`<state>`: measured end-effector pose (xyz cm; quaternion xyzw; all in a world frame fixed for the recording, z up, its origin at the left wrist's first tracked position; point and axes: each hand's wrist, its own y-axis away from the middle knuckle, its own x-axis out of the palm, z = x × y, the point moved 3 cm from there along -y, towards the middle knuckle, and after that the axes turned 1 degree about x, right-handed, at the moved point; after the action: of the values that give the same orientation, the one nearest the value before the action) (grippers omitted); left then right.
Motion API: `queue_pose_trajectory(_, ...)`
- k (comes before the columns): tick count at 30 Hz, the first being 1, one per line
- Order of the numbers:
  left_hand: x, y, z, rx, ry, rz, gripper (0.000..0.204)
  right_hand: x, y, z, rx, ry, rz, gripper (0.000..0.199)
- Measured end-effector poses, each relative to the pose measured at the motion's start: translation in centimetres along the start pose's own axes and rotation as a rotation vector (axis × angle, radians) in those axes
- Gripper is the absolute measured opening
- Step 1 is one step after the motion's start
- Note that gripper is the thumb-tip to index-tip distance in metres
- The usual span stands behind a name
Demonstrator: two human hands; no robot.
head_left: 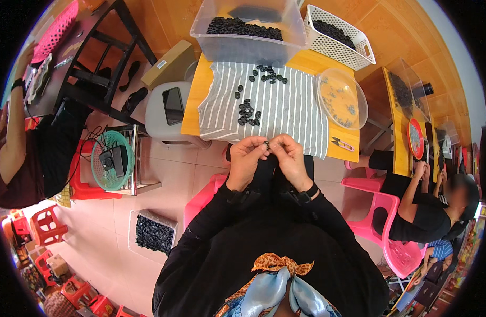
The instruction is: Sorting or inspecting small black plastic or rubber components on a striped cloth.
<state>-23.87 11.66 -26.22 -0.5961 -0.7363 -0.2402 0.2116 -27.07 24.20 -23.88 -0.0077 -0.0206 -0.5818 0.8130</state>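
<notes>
Both the left hand (246,158) and the right hand (289,157) meet near the centre of the frame, thumbs and forefingers pinched together on a small dark piece (267,143). It sits between the fingertips just off the near edge of a gray-and-white striped cloth (301,116) — its finer details are too small to tell. The cloth lies over a wooden table (191,119). Loose black pieces (246,112) rest on it in two main groups, one above the hands and one nearer the upper centre. At the top of the frame stands a clear plastic bin (248,53) partly filled with similar black pieces; just beside it, at upper right, is a white perforated basket (327,45) with more. Right of the cloth, a round clear dish (341,87) holds small pale bits, and pink-handled snips (342,143) lie below it. A dark phone (173,105) rests on a gray stool (154,108) — left of the table.
</notes>
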Motion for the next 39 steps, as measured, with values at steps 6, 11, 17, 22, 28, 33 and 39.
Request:
queue_pose_trajectory(6,-0.8,-0.1,-0.3,0.003,0.036,-0.12,0.018,-1.2,-3.8,1.3,0.033,0.249,-0.045,0.012)
queue_pose_trajectory(11,-1.3,-0.8,-1.5,0.056,0.153,-0.218,0.022,2.2,-7.9,2.2,-0.502,0.938,0.036,0.012)
queue_pose_trajectory(17,-2.6,-0.7,-3.0,0.086,0.215,-0.27,0.022,4.4,-9.8,1.7,-0.379,1.258,0.117,0.018)
queue_pose_trajectory(22,-2.6,-0.3,-2.6,0.034,0.175,-0.256,0.022,4.4,-9.6,1.5,-0.481,1.265,0.115,0.011)
queue_pose_trajectory(28,-2.0,-0.1,-1.9,0.012,0.16,-0.235,0.021,0.7,-7.6,3.5,-0.593,1.247,-0.027,0.008)
queue_pose_trajectory(33,-0.8,-0.4,-1.3,-0.023,0.147,-0.174,0.018,-2.7,-4.1,1.6,-0.653,1.414,0.005,0.006)
queue_pose_trajectory(39,1.1,-0.1,-0.7,-0.054,0.08,-0.129,0.015,-6.1,-3.1,1.4,-0.408,0.935,-0.238,0.003)
